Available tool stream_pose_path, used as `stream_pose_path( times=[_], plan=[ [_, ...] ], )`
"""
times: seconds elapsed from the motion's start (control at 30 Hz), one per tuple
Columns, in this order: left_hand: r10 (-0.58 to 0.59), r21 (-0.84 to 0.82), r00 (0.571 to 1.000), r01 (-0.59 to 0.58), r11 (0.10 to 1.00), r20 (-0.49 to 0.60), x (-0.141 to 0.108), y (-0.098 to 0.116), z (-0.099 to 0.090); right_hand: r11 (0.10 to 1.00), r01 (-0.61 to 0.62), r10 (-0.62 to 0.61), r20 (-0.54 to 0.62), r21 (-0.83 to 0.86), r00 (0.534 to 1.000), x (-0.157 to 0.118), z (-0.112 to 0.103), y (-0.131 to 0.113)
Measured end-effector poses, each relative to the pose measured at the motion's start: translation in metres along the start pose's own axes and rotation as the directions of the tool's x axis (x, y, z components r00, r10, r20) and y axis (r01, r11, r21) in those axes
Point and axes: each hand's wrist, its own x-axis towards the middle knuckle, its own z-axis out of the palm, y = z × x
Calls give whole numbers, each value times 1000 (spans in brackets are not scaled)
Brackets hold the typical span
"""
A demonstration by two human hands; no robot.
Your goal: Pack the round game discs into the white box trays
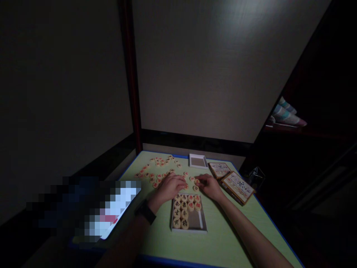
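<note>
My left hand (171, 185), with a dark watch (145, 212) on the wrist, is palm down with its fingers closed at a red-marked Chinese chess piece (186, 187). Across from it, my right hand (208, 184) pinches another Chinese chess piece (196, 181) at its fingertips. A loose piece (196, 188) lies just below that grip, and one more (192, 179) sits between the hands. Nearer me is a shallow white box (189, 231) holding rows of black- and red-marked pieces; its lower right part shows bare bottom.
Many scattered pieces (158, 161) cover the far left of the green table (223, 238). A white box lid or tray (198, 161) stands at the back, beside two printed boxes (237, 187). At left, a bright screen (119, 204) is partly pixelated. A wall rises behind.
</note>
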Motion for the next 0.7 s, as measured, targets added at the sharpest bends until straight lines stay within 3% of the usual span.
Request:
stream_pose_path(
  times=[0.27, 0.5, 0.7],
  plan=[
    [-41, -11, 998, 40, 999, -47, 1, 5, -3, 1000, 3, -2, -37, 24, 999, 2, 0, -7],
    [-43, -9, 987, 42, 999, -156, 2, -3, 4, 993, 2, -2, -3, -116, 1000, 14, 9, -27],
    [-81, 10, 984, 84, 996, -157, 2, 3, -2, 983, 15, -7, 40, -182, 999, 19, 5, -37]
  ],
)
